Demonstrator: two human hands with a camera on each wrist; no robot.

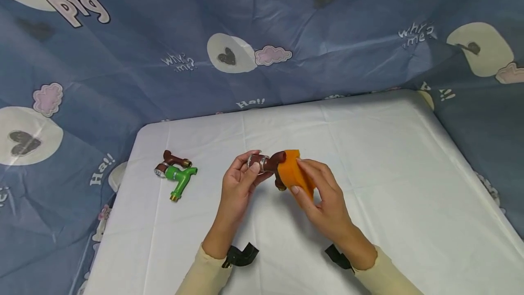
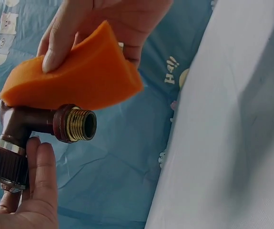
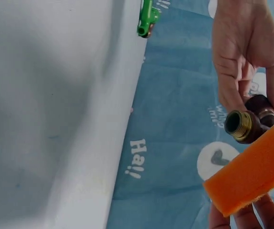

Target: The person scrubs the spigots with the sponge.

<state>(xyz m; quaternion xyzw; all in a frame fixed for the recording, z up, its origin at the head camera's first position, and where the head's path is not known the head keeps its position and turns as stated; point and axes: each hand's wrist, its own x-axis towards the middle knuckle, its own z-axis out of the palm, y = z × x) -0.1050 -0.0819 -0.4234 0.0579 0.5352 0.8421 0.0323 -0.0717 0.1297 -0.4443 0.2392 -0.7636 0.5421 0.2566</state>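
Observation:
My left hand (image 1: 239, 183) grips a dark brown tap (image 2: 29, 121) by its ribbed knob, in the middle of the white table. The tap's brass threaded end (image 2: 82, 125) points to the right in the left wrist view. In my right hand (image 1: 325, 195) is an orange sponge (image 1: 292, 170), pinched between thumb and fingers and bent against the side of the tap. The sponge covers part of the tap's body in the head view. Both hands are held over the table, facing each other.
On the left of the white table (image 1: 389, 172) lie a green tap (image 1: 180, 179) and another brown tap (image 1: 176, 159), close together. A blue printed cloth (image 1: 163, 22) hangs behind the table and along its sides.

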